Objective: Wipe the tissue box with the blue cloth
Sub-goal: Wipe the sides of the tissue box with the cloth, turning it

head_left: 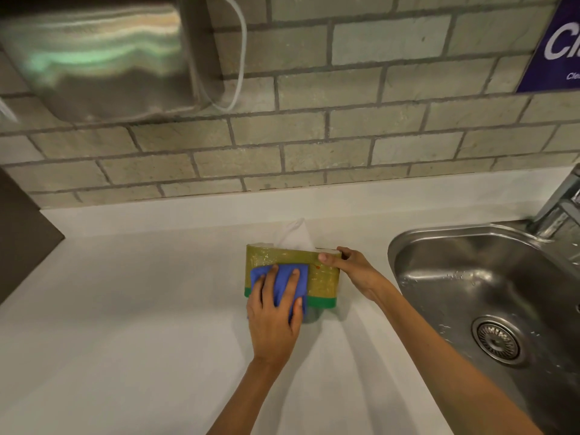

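A yellow-green tissue box (323, 279) with a green band along its bottom stands on the white counter (125, 309), and a white tissue (296, 235) sticks out of its top. My left hand (274, 321) presses a folded blue cloth (284, 285) flat against the left part of the box's near face. My right hand (351, 271) grips the box's upper right corner, thumb on the near face and fingers over the top edge.
A stainless steel sink (489, 287) with a drain strainer (497, 340) lies right of the box, a tap (561, 199) behind it. A metal dispenser (103, 58) hangs on the brick wall at upper left. A purple sign (555, 45) is at upper right.
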Motion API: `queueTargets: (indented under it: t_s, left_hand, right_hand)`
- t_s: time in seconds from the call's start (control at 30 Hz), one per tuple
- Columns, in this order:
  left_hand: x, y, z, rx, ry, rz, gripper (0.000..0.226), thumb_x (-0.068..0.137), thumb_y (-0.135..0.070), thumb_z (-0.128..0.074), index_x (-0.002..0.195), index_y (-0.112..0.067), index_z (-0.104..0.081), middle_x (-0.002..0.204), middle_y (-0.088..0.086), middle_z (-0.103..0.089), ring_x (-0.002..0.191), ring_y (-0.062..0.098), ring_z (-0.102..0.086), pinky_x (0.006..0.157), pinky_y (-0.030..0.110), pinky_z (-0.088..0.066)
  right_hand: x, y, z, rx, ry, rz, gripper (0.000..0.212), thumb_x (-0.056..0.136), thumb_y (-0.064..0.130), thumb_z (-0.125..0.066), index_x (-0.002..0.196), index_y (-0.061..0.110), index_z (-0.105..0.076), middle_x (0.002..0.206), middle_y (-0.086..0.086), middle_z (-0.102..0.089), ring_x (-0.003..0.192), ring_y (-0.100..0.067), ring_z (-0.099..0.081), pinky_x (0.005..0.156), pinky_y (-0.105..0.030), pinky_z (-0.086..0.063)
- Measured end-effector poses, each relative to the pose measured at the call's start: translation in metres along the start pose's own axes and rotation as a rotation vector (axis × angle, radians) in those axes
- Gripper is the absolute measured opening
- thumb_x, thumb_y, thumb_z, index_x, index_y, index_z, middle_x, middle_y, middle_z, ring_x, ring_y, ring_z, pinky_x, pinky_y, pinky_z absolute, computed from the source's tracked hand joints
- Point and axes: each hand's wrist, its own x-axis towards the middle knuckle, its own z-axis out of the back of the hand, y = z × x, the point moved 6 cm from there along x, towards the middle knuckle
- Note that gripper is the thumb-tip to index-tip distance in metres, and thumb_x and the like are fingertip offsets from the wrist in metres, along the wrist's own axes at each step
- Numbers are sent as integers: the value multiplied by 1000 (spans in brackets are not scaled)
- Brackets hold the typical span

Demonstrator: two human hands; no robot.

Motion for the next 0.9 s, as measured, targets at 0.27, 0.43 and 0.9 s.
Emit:
queueTargets:
  t_s: [0.27, 0.43, 0.9]
  left_hand:
    - [34, 28, 9, -137, -31, 366, 50, 91, -34, -37, 132, -12, -53, 134, 23, -50, 115, 42, -49, 92, 49, -48]
    - [28, 25, 7, -126, -26, 343, 51, 89, -36, -37, 133, -14, -52, 133, 23, -51, 114, 42, -50, 90, 49, -49]
    - [35, -36, -8, -18, 95, 113, 49, 96, -39, -27, 124, -13, -59, 120, 23, -63, 104, 42, -59, 81, 47, -56]
  right_hand:
    - [-5, 9, 3, 26, 52, -6, 97, 67, 35, -78, 144, 3, -28, 129, -5, -51, 110, -14, -48, 89, -19, -38]
    - [-8, 0, 3, 39, 37, -4, 102, 59, 52, -72, 140, 1, -36, 136, -11, -51, 131, -25, -44, 115, -35, -28]
    - [0, 2, 11, -49, -20, 9, 82, 68, 51, -71, 127, -3, -52, 114, -9, -61, 103, -18, -53, 82, -22, -40]
